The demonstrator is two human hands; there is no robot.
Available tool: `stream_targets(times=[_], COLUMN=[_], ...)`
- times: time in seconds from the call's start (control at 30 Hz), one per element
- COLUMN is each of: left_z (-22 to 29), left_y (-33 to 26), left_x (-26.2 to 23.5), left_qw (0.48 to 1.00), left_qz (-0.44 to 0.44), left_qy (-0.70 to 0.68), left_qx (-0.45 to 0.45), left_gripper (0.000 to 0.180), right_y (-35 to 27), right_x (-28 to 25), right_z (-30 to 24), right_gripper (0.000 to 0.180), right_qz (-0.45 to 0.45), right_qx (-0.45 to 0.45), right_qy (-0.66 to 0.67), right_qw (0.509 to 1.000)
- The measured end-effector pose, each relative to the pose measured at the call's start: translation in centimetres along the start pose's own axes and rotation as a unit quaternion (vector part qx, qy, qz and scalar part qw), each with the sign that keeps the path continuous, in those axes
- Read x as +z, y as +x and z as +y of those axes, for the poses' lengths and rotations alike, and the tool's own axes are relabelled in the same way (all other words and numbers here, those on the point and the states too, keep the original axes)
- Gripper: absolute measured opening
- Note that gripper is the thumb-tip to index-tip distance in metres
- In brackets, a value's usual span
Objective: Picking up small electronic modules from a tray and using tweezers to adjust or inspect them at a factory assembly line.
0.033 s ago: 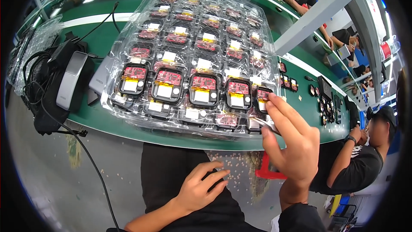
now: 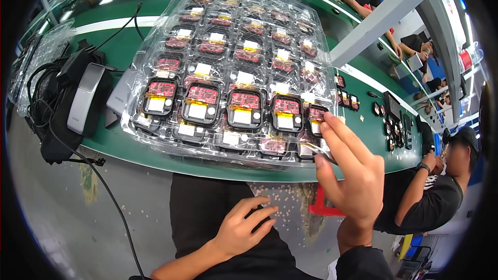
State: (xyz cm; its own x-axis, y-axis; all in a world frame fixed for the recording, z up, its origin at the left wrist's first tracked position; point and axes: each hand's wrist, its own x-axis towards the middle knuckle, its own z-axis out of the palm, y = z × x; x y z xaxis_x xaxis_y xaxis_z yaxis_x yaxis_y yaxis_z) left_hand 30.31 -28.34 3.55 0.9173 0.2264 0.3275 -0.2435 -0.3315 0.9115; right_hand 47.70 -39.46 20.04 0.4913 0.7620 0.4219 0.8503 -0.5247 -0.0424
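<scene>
A clear plastic tray stack [image 2: 136,136] holds rows of small black square housings with red circuit boards, yellow tape and white labels. My right hand [image 2: 353,171] is over its near right corner. The index and middle fingertips touch the rightmost housing [image 2: 315,117] in the front row. Thin silvery tweezers [image 2: 322,151] show between my thumb and fingers, partly hidden by the hand. Four-sided housings beside it, such as this one [image 2: 286,114], lie in their pockets untouched. My left hand [image 2: 241,228] rests over my dark-clothed thigh, fingers apart and holding nothing.
The green table [image 2: 111,150] carries a grey-and-black device [image 2: 87,98] and tangled black cables [image 2: 39,80] at left. Further right lie loose housings [image 2: 348,99] and dark parts [image 2: 395,129]. A grey metal post [image 2: 384,18] slants up. A co-worker [image 2: 436,192] sits at right.
</scene>
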Motion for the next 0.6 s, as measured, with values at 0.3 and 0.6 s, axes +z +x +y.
stream_targets(times=[0.3, 0.6], left_z=[1.8, 8.1], left_y=[0.8, 10.1], left_x=[-0.4, -7.1], left_qw=[0.996, 0.895], left_qz=[-0.02, 0.144], left_qy=[0.031, 0.349], left_qx=[0.083, 0.239], left_gripper=[0.03, 0.019], right_y=[-1.0, -1.2], right_x=[0.0, -0.4], right_z=[-0.4, 0.1], right_gripper=[0.054, 0.058], right_qz=[-0.04, -0.064], right_qx=[0.017, 0.003], right_qy=[-0.017, -0.03], right_qw=[0.999, 0.997])
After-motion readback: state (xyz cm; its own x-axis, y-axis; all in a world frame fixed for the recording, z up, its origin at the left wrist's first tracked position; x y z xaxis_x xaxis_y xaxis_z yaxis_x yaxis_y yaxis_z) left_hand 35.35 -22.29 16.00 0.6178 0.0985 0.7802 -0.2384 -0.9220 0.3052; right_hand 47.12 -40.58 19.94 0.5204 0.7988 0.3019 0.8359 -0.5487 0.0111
